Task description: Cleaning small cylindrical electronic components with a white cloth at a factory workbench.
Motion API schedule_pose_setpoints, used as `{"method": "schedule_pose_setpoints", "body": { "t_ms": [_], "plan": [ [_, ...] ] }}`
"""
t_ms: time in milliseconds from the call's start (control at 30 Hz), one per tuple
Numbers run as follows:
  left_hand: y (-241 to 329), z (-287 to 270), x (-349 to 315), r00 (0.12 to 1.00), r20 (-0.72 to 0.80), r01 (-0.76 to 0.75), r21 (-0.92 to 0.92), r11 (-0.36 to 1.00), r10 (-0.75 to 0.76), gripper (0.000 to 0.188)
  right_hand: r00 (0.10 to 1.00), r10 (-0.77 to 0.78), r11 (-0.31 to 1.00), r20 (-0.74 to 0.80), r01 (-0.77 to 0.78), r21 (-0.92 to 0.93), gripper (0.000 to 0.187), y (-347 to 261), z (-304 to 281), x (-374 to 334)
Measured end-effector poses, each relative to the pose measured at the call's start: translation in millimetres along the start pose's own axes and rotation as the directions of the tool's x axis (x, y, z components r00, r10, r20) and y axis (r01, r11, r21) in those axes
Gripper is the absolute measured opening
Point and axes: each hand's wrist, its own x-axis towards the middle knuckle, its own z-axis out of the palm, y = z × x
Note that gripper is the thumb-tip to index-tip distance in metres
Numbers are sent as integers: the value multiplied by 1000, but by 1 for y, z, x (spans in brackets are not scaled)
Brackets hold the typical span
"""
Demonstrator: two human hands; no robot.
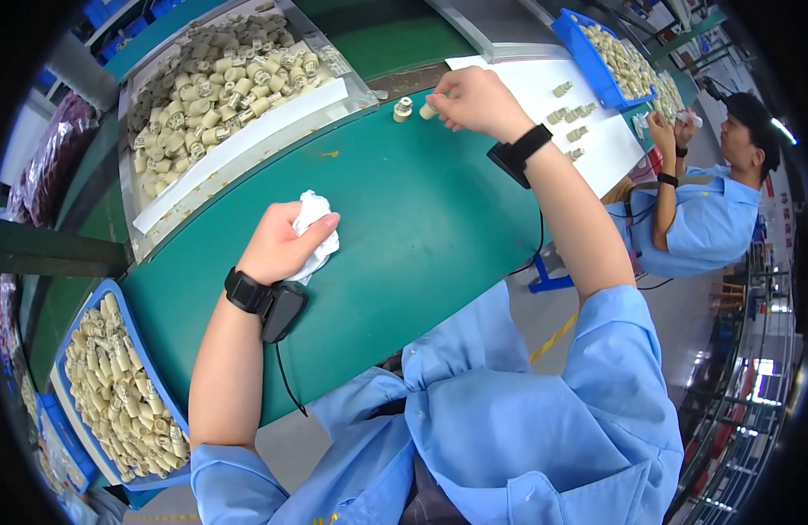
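Note:
Closed around a crumpled white cloth (315, 219), my left hand (280, 245) rests low over the green table at the left of the middle. My right hand (480, 101) reaches to the far side and pinches a small cream cylindrical fitting (428, 111) between thumb and fingers. Just left of it, a similar cream fitting with a metallic upper end (403, 109) stands upright on the table, apart from my fingers. My fingers hide part of the pinched fitting.
A metal-edged tray (365, 94) heaped with cream fittings stands at the far left. Blue bins (178, 411) (569, 37) of fittings stand near left and far right. Several fittings lie on a white sheet (610, 157). At right, a co-worker (706, 210) handles something white.

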Motion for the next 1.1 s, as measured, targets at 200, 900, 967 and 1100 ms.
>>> {"method": "schedule_pose_setpoints", "body": {
  "t_ms": [200, 900, 967, 1100],
  "plan": [
    [-2, -2, 0, 999, 22, -33, 63, 997, 32, 26, 974, -224, 917, -42, 196, -347, 29, 10, 17, 12],
    [-1, 5, 1, 999, -41, 29, 10, 1000, -29, 25, 682, 722, 547, -118, -458, 701, 54, 155, -84, -129],
    [-2, 4, 0, 999, -44, 24, 13, 1000, -24, 25, 675, 736, 475, -49, -464, 748, 59, 163, -81, -123],
    [-5, 6, -2, 998, -55, -3, 67, 998, 7, 25, 713, 701, 467, 21, -481, 742, 60, 176, -79, -116]
  ]
}}
